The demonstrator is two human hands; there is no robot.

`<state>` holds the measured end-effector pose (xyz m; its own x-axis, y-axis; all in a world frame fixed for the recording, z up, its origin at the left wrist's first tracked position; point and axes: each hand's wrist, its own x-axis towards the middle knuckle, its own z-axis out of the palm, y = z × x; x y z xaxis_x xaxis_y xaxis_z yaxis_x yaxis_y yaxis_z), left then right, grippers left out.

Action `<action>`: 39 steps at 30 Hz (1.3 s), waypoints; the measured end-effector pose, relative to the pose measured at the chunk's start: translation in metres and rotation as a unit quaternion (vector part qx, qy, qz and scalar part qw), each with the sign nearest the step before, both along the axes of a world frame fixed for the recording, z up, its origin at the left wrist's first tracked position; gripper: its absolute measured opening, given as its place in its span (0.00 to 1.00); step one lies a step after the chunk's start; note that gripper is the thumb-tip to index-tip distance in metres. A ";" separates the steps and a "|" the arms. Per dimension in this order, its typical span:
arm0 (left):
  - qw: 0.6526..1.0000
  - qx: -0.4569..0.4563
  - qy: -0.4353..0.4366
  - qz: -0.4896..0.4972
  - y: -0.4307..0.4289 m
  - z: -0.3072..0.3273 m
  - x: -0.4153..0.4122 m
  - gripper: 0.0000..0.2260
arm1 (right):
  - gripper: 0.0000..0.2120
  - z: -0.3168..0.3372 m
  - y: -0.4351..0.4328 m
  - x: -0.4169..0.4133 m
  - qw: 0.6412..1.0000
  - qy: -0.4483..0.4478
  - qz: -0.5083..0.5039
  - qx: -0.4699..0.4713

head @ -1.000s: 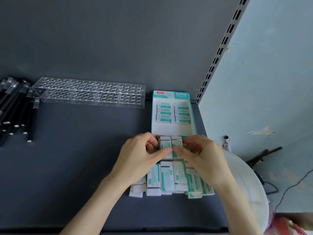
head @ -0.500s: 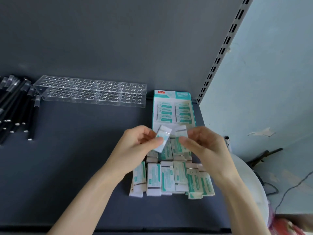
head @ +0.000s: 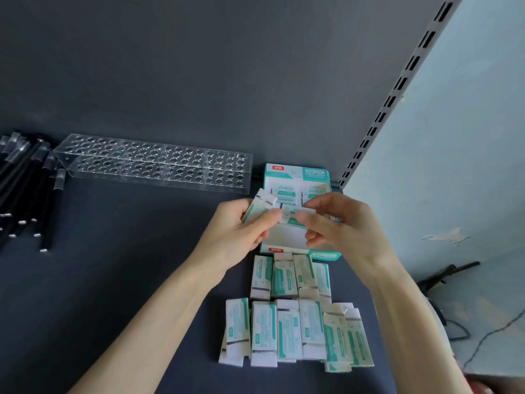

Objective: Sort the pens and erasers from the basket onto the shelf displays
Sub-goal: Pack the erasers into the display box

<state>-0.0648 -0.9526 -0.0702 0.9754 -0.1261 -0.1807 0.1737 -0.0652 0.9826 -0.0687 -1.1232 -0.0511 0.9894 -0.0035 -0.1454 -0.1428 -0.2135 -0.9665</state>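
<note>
An open teal and white eraser display box lies at the back right of the dark shelf, with a few erasers inside at its far end. My left hand holds a wrapped white and teal eraser over the box's left edge. My right hand pinches a second eraser above the middle of the box. In front of the box, two rows of loose erasers lie on the shelf.
A clear acrylic pen rack with rows of round holes stands at the back left. Several black pens lie loose at the far left. A slotted shelf upright and a pale blue wall bound the right side.
Both hands lifted an eraser each out of the loose pile and carried them up and back, over the display box. The view has also tilted, so the pile sits lower in frame.
</note>
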 end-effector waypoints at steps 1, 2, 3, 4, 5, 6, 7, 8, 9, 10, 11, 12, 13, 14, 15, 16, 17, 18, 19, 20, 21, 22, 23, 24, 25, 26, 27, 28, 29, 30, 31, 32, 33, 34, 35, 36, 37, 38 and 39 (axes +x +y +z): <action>1.000 0.017 -0.002 0.007 0.000 -0.003 0.002 0.09 | 0.06 -0.001 0.000 0.002 1.000 0.008 -0.007 0.002; 0.999 0.035 -0.007 0.012 0.000 -0.006 0.004 0.08 | 0.05 -0.003 0.000 0.004 1.000 0.017 -0.015 0.005; 0.999 0.048 -0.014 0.016 0.000 -0.009 0.005 0.08 | 0.06 -0.004 0.000 0.006 0.999 0.026 -0.024 0.008; 0.998 0.053 -0.020 0.023 0.000 -0.012 0.005 0.07 | 0.06 -0.006 -0.001 0.007 0.999 0.036 -0.031 0.005; 0.998 0.049 -0.022 0.031 0.000 -0.014 0.005 0.06 | 0.07 -0.007 -0.001 0.009 0.998 0.046 -0.033 -0.003; 0.998 0.041 -0.021 0.042 0.001 -0.016 0.005 0.05 | 0.07 -0.008 -0.002 0.011 0.998 0.054 -0.031 -0.015; 0.998 0.034 -0.020 0.054 0.001 -0.019 0.005 0.05 | 0.07 -0.009 -0.003 0.013 0.997 0.061 -0.028 -0.027; 0.997 0.029 -0.018 0.068 0.002 -0.020 0.005 0.05 | 0.06 -0.010 -0.003 0.015 0.997 0.064 -0.024 -0.043; 0.996 0.026 -0.019 0.080 0.002 -0.021 0.005 0.06 | 0.06 -0.011 -0.003 0.017 0.996 0.063 -0.022 -0.061; 0.995 0.025 -0.020 0.090 0.001 -0.022 0.006 0.06 | 0.06 -0.013 -0.003 0.019 0.995 0.062 -0.021 -0.080; 0.995 0.024 -0.021 0.097 0.001 -0.022 0.006 0.07 | 0.05 -0.014 -0.001 0.021 0.993 0.058 -0.021 -0.100; 0.994 0.022 -0.020 0.103 0.000 -0.022 0.006 0.07 | 0.05 -0.017 0.000 0.022 0.991 0.054 -0.021 -0.119; 0.994 0.020 -0.021 0.107 -0.001 -0.023 0.007 0.07 | 0.05 -0.020 0.002 0.023 0.988 0.050 -0.023 -0.141; 0.993 0.018 -0.024 0.111 -0.001 -0.024 0.007 0.07 | 0.06 -0.023 0.004 0.024 0.985 0.046 -0.029 -0.165; 0.993 0.019 -0.026 0.115 -0.001 -0.024 0.007 0.07 | 0.06 -0.026 0.005 0.025 0.981 0.040 -0.035 -0.187; 0.992 0.020 -0.026 0.120 -0.001 -0.025 0.007 0.07 | 0.07 -0.028 0.006 0.026 0.978 0.034 -0.040 -0.203; 0.992 0.021 -0.025 0.124 -0.001 -0.026 0.007 0.07 | 0.07 -0.031 0.007 0.027 0.975 0.027 -0.041 -0.216; 0.992 0.019 -0.022 0.127 0.000 -0.026 0.007 0.07 | 0.07 -0.032 0.009 0.027 0.972 0.019 -0.041 -0.229; 0.991 0.016 -0.020 0.128 0.000 -0.027 0.007 0.07 | 0.07 -0.033 0.010 0.026 0.969 0.012 -0.041 -0.243; 0.992 0.014 -0.018 0.128 0.000 -0.027 0.007 0.07 | 0.07 -0.034 0.011 0.026 0.966 0.007 -0.041 -0.255; 0.991 0.013 -0.017 0.129 0.000 -0.027 0.007 0.07 | 0.07 -0.034 0.011 0.025 0.964 0.004 -0.041 -0.264; 0.991 0.012 -0.015 0.131 0.000 -0.027 0.006 0.07 | 0.07 -0.034 0.012 0.024 0.962 0.001 -0.042 -0.271; 0.991 0.010 -0.014 0.133 0.000 -0.027 0.006 0.07 | 0.07 -0.033 0.012 0.023 0.959 -0.003 -0.043 -0.280; 0.991 0.009 -0.014 0.135 -0.001 -0.026 0.006 0.07 | 0.07 -0.032 0.013 0.022 0.955 -0.007 -0.044 -0.292; 0.991 0.011 -0.015 0.136 -0.001 -0.027 0.006 0.07 | 0.07 -0.031 0.014 0.022 0.952 -0.011 -0.045 -0.304; 0.990 0.013 -0.016 0.136 -0.001 -0.027 0.006 0.06 | 0.07 -0.030 0.014 0.021 0.949 -0.015 -0.046 -0.312; 0.990 0.016 -0.017 0.137 -0.001 -0.027 0.005 0.06 | 0.08 -0.029 0.015 0.020 0.947 -0.019 -0.046 -0.318; 0.990 0.018 -0.018 0.139 -0.001 -0.027 0.005 0.06 | 0.08 -0.029 0.015 0.020 0.945 -0.023 -0.047 -0.324; 0.990 0.017 -0.020 0.140 -0.001 -0.026 0.005 0.06 | 0.08 -0.029 0.016 0.019 0.943 -0.027 -0.049 -0.329; 0.990 0.015 -0.021 0.141 -0.001 -0.025 0.005 0.06 | 0.09 -0.029 0.016 0.019 0.940 -0.030 -0.051 -0.335; 0.990 0.014 -0.024 0.141 -0.001 -0.025 0.005 0.06 | 0.09 -0.030 0.016 0.019 0.938 -0.033 -0.053 -0.340; 0.990 0.014 -0.027 0.141 -0.001 -0.024 0.004 0.07 | 0.10 -0.030 0.017 0.019 0.936 -0.036 -0.054 -0.345; 0.989 0.016 -0.032 0.140 -0.001 -0.023 0.004 0.07 | 0.10 -0.031 0.018 0.018 0.935 -0.039 -0.055 -0.349; 0.990 0.017 -0.037 0.138 -0.001 -0.022 0.004 0.08 | 0.10 -0.031 0.018 0.018 0.933 -0.042 -0.055 -0.353; 0.989 0.017 -0.042 0.137 -0.001 -0.022 0.003 0.08 | 0.10 -0.032 0.019 0.018 0.930 -0.045 -0.054 -0.361; 0.989 0.017 -0.047 0.137 -0.001 -0.021 0.003 0.09 | 0.09 -0.033 0.020 0.018 0.926 -0.051 -0.054 -0.369; 0.989 0.018 -0.054 0.137 -0.001 -0.021 0.003 0.09 | 0.09 -0.034 0.020 0.018 0.923 -0.055 -0.054 -0.377; 0.989 0.015 -0.058 0.138 -0.001 -0.020 0.002 0.09 | 0.09 -0.035 0.021 0.018 0.921 -0.058 -0.053 -0.382; 0.989 0.011 -0.059 0.138 0.000 -0.020 0.002 0.09 | 0.10 -0.035 0.021 0.019 0.919 -0.059 -0.052 -0.386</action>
